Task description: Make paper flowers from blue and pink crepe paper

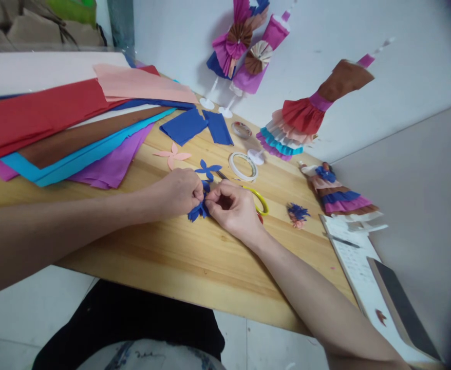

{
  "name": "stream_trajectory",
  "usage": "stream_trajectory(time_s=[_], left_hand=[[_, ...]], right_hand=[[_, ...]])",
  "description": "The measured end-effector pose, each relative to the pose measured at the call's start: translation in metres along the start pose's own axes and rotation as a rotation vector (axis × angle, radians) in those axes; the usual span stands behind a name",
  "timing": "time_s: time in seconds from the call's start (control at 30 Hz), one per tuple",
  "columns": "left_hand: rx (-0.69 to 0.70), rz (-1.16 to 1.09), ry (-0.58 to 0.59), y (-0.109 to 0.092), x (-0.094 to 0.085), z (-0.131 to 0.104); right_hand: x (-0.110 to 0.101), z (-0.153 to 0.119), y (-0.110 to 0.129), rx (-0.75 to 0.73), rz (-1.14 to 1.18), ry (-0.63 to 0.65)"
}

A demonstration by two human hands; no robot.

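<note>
Over the wooden table, my left hand (183,191) and my right hand (235,208) meet at a blue paper flower (198,212), its petals bunched and cut in points. Both hands pinch it with fingers closed, which partly hide it. Just beyond lies a flat blue four-petal paper cutout (209,169). A pink petal cutout (173,155) rests to its left. Partly covered by my right hand are scissors with a yellow handle (262,200). Behind them sits a roll of white tape (243,166).
Folded coloured paper sheets (56,118) pile up at the left. Blue paper pieces (184,126) and a clear tape roll (241,129) lie farther back. Small dress stands (318,100) line the wall. At right are a dressed doll (343,195), a blue-and-pink paper flower (298,213) and a notebook (351,257).
</note>
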State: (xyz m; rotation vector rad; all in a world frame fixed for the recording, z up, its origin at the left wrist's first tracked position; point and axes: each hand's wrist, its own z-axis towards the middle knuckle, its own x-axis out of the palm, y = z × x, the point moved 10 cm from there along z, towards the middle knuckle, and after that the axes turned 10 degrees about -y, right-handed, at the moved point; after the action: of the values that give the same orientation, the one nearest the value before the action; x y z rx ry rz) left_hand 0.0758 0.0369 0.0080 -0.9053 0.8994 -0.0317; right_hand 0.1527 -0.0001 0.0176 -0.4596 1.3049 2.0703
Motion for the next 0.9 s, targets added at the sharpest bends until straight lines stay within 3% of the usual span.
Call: stream_trajectory(time_s=[0.47, 0.7, 0.9], left_hand=[[-0.186, 0.021, 0.051, 0.006, 0.004, -0.005], [-0.113, -0.069, 0.006, -0.004, 0.002, -0.004], [-0.171, -0.075, 0.012, -0.002, -0.003, -0.002]], right_hand=[[0.002, -0.007, 0.012, -0.146, -0.174, -0.075], [0.003, -0.005, 0.012, -0.128, -0.162, -0.069], [0.000, -0.003, 0.005, -0.047, 0.004, -0.059]])
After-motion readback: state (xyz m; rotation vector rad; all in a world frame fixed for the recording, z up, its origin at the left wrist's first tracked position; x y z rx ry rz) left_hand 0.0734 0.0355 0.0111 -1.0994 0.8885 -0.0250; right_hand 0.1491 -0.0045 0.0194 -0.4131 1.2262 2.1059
